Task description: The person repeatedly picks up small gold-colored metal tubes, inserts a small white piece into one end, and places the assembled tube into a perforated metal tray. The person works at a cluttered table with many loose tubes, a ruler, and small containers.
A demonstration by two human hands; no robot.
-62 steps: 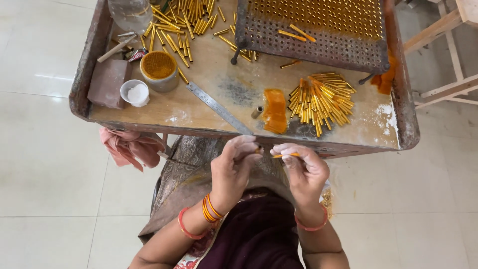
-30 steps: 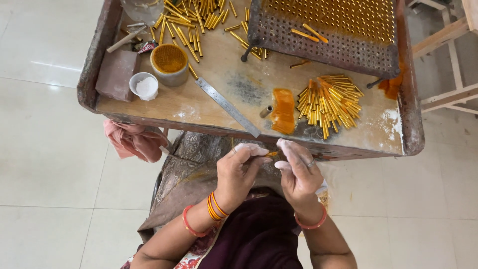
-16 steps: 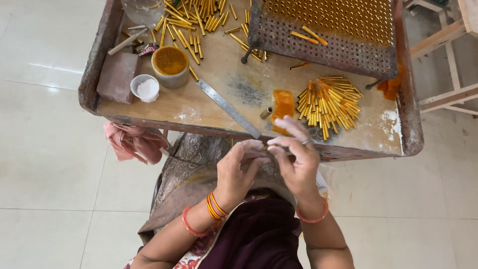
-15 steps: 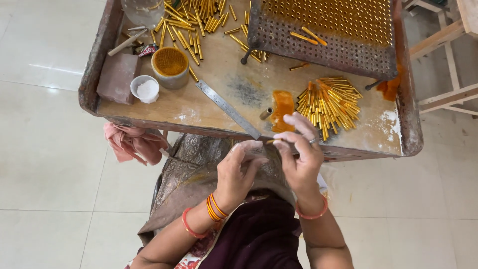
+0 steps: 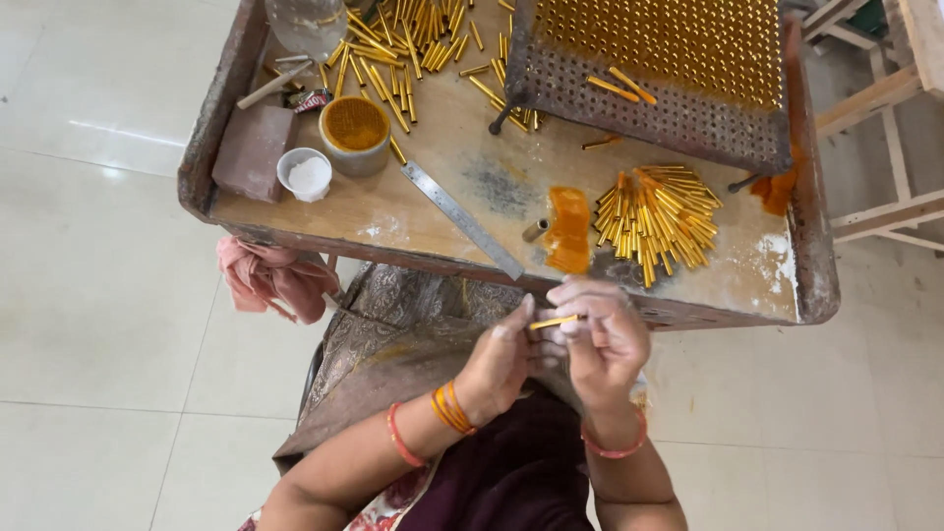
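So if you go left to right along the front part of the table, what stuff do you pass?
Brown rectangular block → small white cup of white powder → long flat metal ruler → orange smear of paste → heap of thin golden-yellow tubes.

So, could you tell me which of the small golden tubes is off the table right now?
The single golden tube pinched between the left hand and right hand; the others lie on the table.

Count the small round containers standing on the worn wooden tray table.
2. A small white cup stands near the table's left front edge; a round cup of orange paste stands just behind it. Others may be hidden.
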